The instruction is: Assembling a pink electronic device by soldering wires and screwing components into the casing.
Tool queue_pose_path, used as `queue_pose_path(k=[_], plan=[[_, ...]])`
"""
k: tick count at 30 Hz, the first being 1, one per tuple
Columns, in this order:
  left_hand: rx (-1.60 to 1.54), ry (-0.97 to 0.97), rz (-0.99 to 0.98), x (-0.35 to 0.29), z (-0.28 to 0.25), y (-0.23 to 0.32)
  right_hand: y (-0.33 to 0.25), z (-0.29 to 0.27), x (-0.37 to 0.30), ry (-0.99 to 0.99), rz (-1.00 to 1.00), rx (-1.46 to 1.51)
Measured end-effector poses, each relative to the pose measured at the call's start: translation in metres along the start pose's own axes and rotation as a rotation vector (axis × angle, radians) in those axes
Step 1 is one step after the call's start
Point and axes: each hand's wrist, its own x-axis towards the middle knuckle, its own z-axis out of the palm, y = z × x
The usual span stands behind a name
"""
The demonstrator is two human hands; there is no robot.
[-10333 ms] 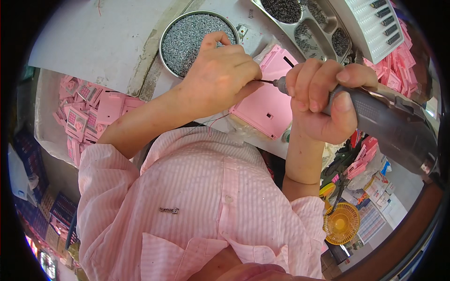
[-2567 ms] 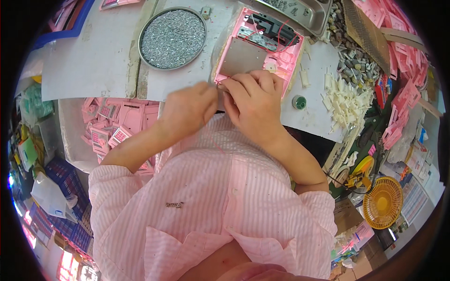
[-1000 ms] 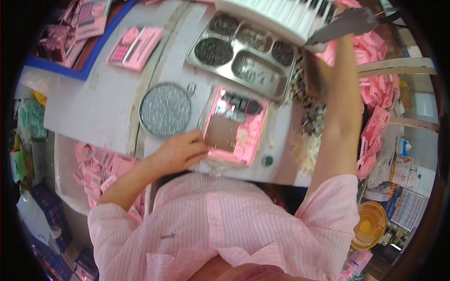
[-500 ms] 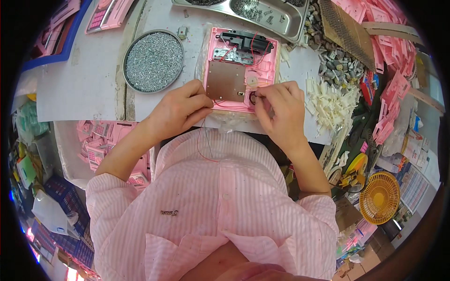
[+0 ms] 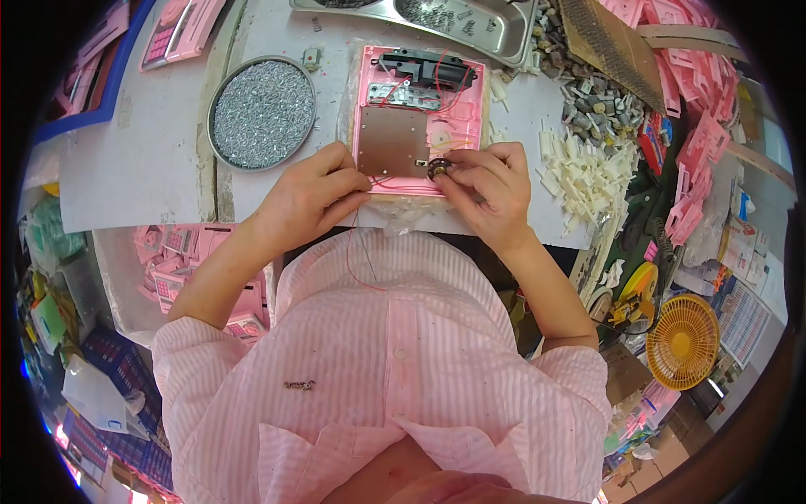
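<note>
A pink plastic housing lies on the bench before me. Inside it are a brown circuit board, a black mechanism, a metal plate and red wires. My right hand pinches a small round dark part with a brass-coloured middle, beside the board's lower right corner. My left hand is closed at the housing's lower left corner, thumb and fingers pinched on thin wires. Those thin red and dark wires hang below its fingertips, over my shirt. What lies between the left fingertips is mostly hidden.
A round metal dish of small screws stands to the left. Behind is a metal tray with springs. On the right lie piles of small motors, white plastic pieces and pink parts. Pink housings fill a bin lower left.
My right hand has drawn the round dark part left to the board's corner, and more of it shows. The left hand keeps its pinch. The whole view has shifted slightly.
</note>
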Motion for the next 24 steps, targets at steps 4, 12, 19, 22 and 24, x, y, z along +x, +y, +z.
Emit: queue_pose_path(k=[4, 12, 19, 22, 24], plan=[[0.037, -0.030, 0.000, 0.001, -0.005, 0.003, 0.001, -0.027, 0.009, 0.029, 0.209, 0.115], [0.057, -0.311, 0.039, 0.056, -0.055, 0.013, 0.032, -0.047, 0.012, -0.315, 0.389, -0.457], [0.571, -0.038, 0.013, 0.245, -0.019, -0.039, 0.031, -0.065, 0.030, -0.157, 0.553, -0.262], [0.623, -0.061, -0.241, 0.285, 0.015, -0.040, 0.033, -0.075, 0.017, -0.097, 0.549, -0.270], [0.673, -0.098, -0.243, 0.296, 0.025, -0.052, 0.032, -0.078, 0.013, -0.052, 0.549, -0.238]])
